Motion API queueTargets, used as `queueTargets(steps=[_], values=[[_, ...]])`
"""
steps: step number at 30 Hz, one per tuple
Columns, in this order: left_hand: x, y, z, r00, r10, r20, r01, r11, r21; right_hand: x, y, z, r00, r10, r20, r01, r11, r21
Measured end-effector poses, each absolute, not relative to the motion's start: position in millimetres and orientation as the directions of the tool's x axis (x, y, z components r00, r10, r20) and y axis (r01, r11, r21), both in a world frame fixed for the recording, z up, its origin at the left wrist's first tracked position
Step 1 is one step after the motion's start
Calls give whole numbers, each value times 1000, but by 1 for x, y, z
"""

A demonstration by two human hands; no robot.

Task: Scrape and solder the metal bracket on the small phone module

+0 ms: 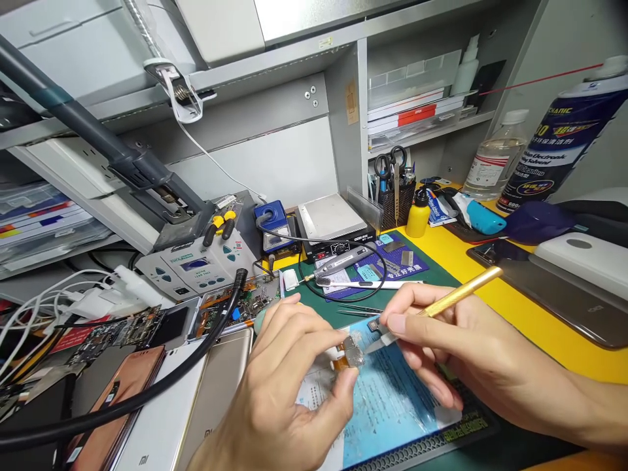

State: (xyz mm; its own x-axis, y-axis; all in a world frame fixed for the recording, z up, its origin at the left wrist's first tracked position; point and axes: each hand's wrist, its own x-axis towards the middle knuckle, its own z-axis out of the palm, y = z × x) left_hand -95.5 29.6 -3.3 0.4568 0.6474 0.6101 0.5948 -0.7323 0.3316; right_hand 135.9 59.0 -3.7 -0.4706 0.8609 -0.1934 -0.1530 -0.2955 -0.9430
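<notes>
Between its thumb and index finger, my left hand point(282, 386) pinches a small metal-shielded phone part point(353, 351) with an orange flex cable, possibly a camera module. My right hand point(471, 340) grips a gold-handled craft knife point(461, 292) like a pen. The blade points left, its tip at or very near the part's right edge; contact cannot be made out. A small dark component point(375, 325) shows beside the right fingertips, and whether it is held or lying there is unclear. Below both hands is a blue-and-white printed sheet point(373, 432) on a green mat.
Tweezers point(360, 310), a white brush point(367, 285) and a grey pen-like tool point(343, 261) lie behind the hands. A black hose point(196, 353) crosses several phones at left. A yellow bottle point(418, 212), a spray can point(554, 144) and a dark phone point(564, 288) are at right.
</notes>
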Motion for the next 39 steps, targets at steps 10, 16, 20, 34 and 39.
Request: queueTargets(steps=[10,16,20,34,39], values=[[-92,27,-4,403,626,668,611,-727,313,138,58,-8,-515,841,-169,-122,-267,-956],[-89,27,-3,399,621,675,605,-731,315,139,57,-12,-523,844,-124,-121,-217,-969],[-89,28,-2,400,614,680,597,-738,316,138,56,-8,-529,843,-102,-123,-194,-973],[-90,28,-4,401,612,681,599,-738,310,136,51,0,-551,824,-128,-71,-199,-977],[-90,28,-5,411,618,670,588,-741,323,130,53,2,-467,879,-96,-23,-120,-992]])
